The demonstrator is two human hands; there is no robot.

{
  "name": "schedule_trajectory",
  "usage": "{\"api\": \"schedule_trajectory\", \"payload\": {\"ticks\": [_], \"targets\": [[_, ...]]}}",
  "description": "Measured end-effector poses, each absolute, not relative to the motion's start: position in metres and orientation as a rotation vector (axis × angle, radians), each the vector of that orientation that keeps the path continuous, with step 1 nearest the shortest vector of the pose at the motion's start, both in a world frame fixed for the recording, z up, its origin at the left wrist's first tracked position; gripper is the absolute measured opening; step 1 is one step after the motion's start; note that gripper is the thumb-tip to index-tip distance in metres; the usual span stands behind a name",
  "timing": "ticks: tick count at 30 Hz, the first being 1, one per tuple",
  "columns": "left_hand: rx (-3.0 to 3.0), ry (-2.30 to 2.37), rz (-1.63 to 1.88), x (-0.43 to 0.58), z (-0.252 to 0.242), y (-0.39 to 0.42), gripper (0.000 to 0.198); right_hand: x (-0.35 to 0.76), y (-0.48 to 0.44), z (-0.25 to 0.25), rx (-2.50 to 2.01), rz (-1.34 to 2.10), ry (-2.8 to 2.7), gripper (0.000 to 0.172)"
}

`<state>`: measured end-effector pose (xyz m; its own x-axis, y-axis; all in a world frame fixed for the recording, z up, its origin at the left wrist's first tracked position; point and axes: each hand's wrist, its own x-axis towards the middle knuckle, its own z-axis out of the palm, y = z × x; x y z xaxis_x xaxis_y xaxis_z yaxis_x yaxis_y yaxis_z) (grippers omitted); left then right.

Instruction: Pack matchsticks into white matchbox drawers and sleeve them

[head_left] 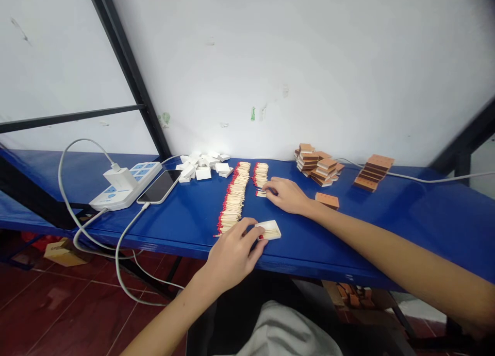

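Near the front edge of the blue table, my left hand grips a small white matchbox tray by its left end. A few matches lie inside that tray, their red heads by my fingers. Farther back, my right hand has its fingertips pinched at a few matches on the table; whether it has hold of them is hard to see. Just behind those fingers is a short row of red-tipped matches. A longer row of matches runs from the back toward my left hand.
White matchbox trays are heaped at the back left. Brown matchboxes are piled at the back right, beside a leaning stack of matchbox covers. One matchbox lies by my right forearm. A phone and power strip trail white cables.
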<state>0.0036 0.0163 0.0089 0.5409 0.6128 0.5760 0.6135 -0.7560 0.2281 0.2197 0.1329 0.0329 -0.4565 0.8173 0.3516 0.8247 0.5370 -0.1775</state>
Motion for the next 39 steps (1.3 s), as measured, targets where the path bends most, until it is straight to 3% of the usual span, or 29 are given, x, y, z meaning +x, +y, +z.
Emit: {"api": "schedule_trajectory", "payload": {"ticks": [10, 23, 39], "targets": [[-2.764, -1.112, -1.023, 0.003, 0.009, 0.017, 0.017, 0.221, 0.135, 0.03, -1.364, -0.003, -2.363, 0.03], [-2.775, -1.119, -1.021, 0.003, 0.01, 0.016, 0.018, 0.228, 0.152, 0.025, -1.347, 0.356, -2.159, 0.024], [-2.777, -1.131, -1.012, 0.003, 0.01, 0.016, 0.018, 0.231, 0.156, 0.021, -1.316, 0.46, -2.171, 0.017]]}}
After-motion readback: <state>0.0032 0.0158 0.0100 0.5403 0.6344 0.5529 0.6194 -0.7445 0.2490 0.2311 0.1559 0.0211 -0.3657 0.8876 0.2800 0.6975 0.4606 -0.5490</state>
